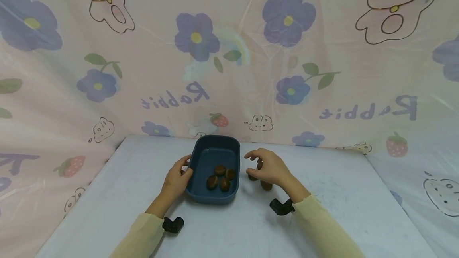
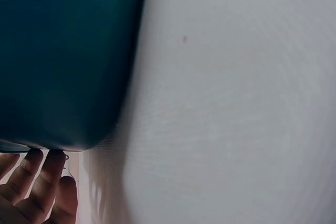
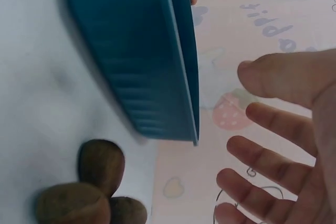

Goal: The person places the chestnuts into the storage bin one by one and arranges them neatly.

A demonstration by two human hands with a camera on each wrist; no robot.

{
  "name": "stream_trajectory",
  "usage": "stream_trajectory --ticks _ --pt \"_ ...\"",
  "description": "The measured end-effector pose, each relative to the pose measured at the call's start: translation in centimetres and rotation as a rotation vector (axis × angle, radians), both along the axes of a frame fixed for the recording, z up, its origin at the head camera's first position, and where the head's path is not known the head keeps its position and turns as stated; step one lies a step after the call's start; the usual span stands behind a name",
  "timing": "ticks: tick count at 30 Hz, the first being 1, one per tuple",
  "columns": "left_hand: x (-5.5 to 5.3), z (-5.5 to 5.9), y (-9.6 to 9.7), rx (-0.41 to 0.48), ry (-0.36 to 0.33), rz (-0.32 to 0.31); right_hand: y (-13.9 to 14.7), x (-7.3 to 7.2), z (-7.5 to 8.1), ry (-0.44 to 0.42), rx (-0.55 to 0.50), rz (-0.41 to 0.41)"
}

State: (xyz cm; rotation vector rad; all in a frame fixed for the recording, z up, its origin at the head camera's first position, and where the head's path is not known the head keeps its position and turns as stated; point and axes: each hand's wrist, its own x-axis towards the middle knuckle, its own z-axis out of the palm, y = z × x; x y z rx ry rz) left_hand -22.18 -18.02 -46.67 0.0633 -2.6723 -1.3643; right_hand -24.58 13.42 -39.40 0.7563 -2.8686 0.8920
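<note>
A dark blue rectangular tub (image 1: pixel 218 199) stands on the white table, with several brown chestnuts (image 1: pixel 220 170) gathered toward its near end. My left hand (image 1: pixel 175 180) touches the tub's left side, its fingertips (image 2: pixel 51 162) against the outer wall in the left wrist view. To the right of the tub, my right hand (image 1: pixel 271 167) hovers above loose chestnuts (image 1: pixel 266 186) on the table and partly hides them in the head view. In the right wrist view, its fingers (image 3: pixel 270 162) are spread with nothing between them, and three chestnuts (image 3: pixel 101 167) lie beside the tub.
The white table (image 1: pixel 322 214) extends to both sides and in front of the tub. A pink patterned cloth (image 1: pixel 229 71) hangs behind the table's back edge. A black device (image 1: pixel 281 207) is strapped at the right wrist, another black device (image 1: pixel 173 225) at the left.
</note>
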Motion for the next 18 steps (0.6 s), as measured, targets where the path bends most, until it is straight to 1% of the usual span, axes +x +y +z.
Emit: stream_trajectory --ticks 3,6,8,14,18 --pt "0.0 0.1 0.0 0.002 0.008 -0.002 0.6 0.1 -0.4 -0.01 0.002 -0.007" --pt "0.0 0.1 -0.1 0.0 0.014 -0.004 1.3 0.4 -0.8 0.006 0.018 -0.016" --pt "0.0 0.1 -0.1 -0.001 0.013 -0.004 1.7 0.6 -1.0 0.017 0.034 -0.021" --pt "0.1 0.1 -0.1 -0.005 0.006 -0.008 2.9 1.1 -1.9 0.001 0.052 -0.021" --pt "0.1 0.1 -0.1 -0.012 0.007 -0.009 3.5 1.5 -2.4 0.019 0.065 -0.02"
